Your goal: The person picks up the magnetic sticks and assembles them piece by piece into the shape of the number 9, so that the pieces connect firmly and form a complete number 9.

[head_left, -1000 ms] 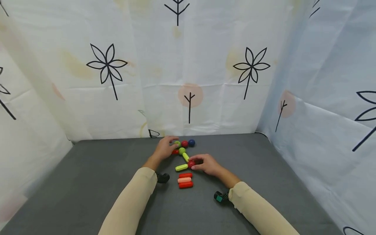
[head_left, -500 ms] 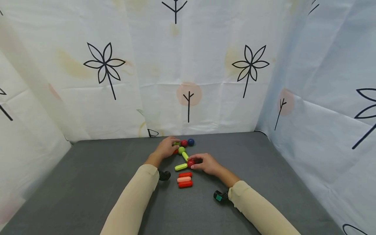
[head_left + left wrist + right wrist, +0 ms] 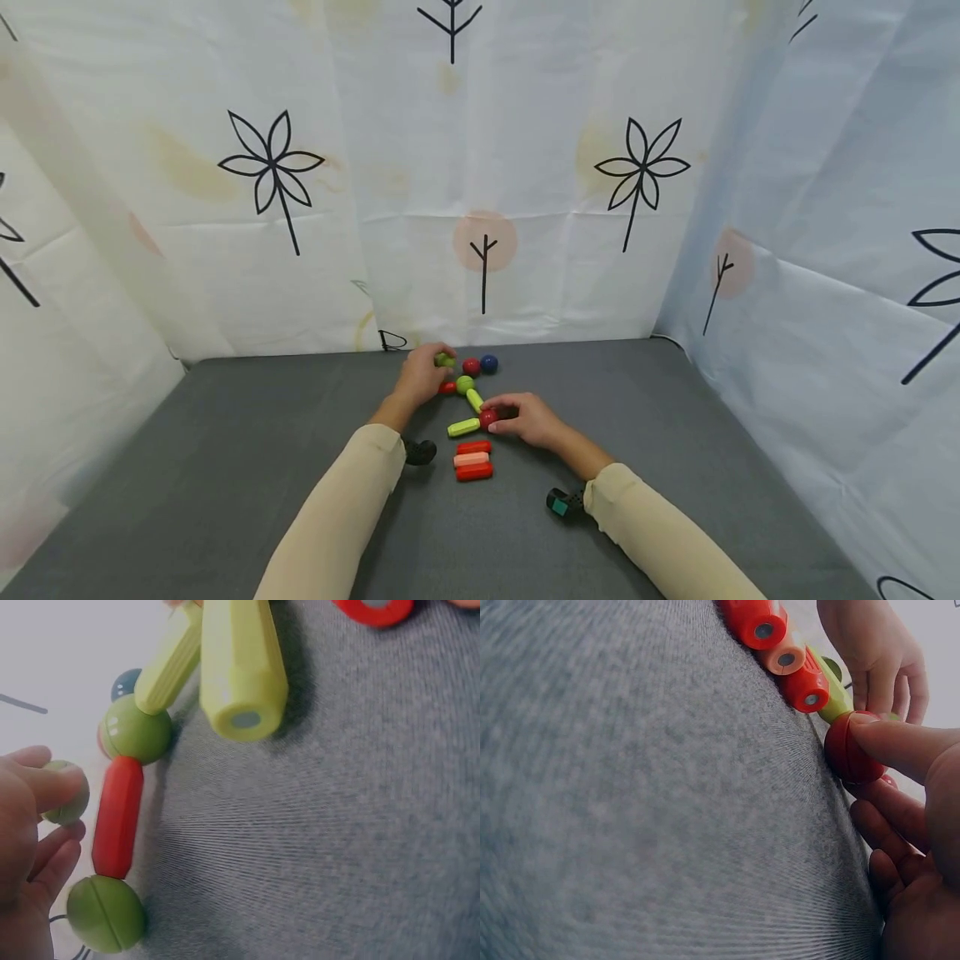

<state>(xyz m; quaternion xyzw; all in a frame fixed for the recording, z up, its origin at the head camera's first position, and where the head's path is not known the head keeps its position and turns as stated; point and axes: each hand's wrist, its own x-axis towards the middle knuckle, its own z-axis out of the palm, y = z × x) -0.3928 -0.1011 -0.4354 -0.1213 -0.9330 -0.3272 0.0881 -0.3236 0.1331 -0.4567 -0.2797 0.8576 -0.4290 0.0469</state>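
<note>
left hand [image 3: 21, 844] pinching green ball [image 3: 75, 801], red rod [image 3: 118, 817]

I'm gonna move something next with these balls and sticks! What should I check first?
1. Left hand grips its green ball: ok.
2. Right hand grips the red ball beside the yellow sticks: ok.
3. Long red stick touches both end balls: ok.
4. Gripped green ball touches that stick: not ok, there's a gap.
5. Three spare sticks lie side by side: ok.
6. Joints hold tight: cannot tell.
</note>
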